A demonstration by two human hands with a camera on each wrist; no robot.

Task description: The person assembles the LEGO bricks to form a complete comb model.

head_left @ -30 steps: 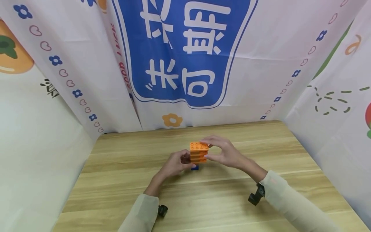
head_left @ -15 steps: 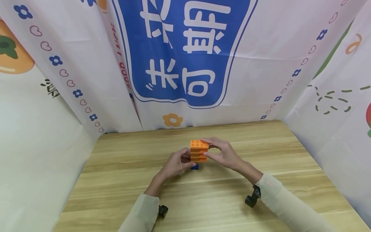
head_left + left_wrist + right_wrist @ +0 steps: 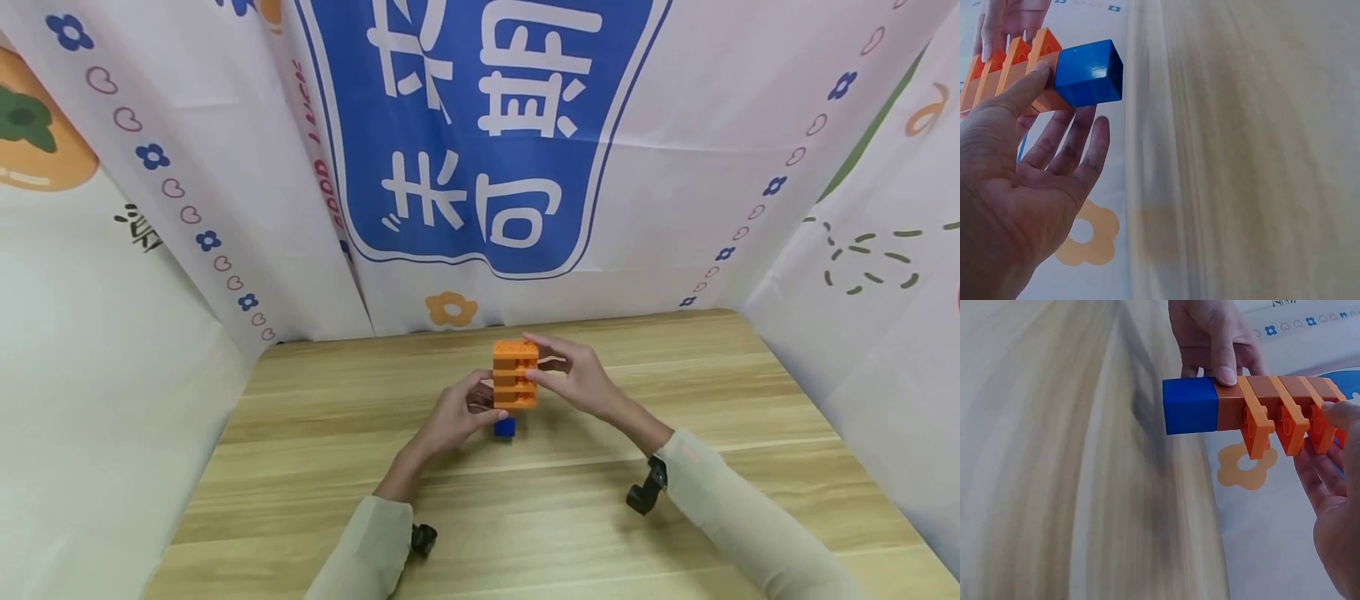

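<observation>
A column of toy building bricks stands between the two hands, with brown blocks [image 3: 1230, 407] and studded orange plates [image 3: 515, 348] in turn. At its lower end is a glossy blue block [image 3: 1089, 73]. My left hand [image 3: 453, 414] pinches the column low down, its thumb on the brown block just above the blue one. Higher up, my right hand [image 3: 583, 381] grips the orange plates on their right side, thumb in front and fingers behind. The orange plates jut out to the right past the brown blocks. Some fingertips are hidden behind the column.
The wood-grain table [image 3: 570, 517] lies under both forearms. A white printed cloth [image 3: 660, 208] hangs behind it and along both sides. A small black camera is strapped at each wrist, the right camera [image 3: 647, 487] hanging below the sleeve.
The orange and brown part has risen in the head view, showing more of its front and less of its top. More of the blue block shows. Both hands have shifted slightly upward with it.
</observation>
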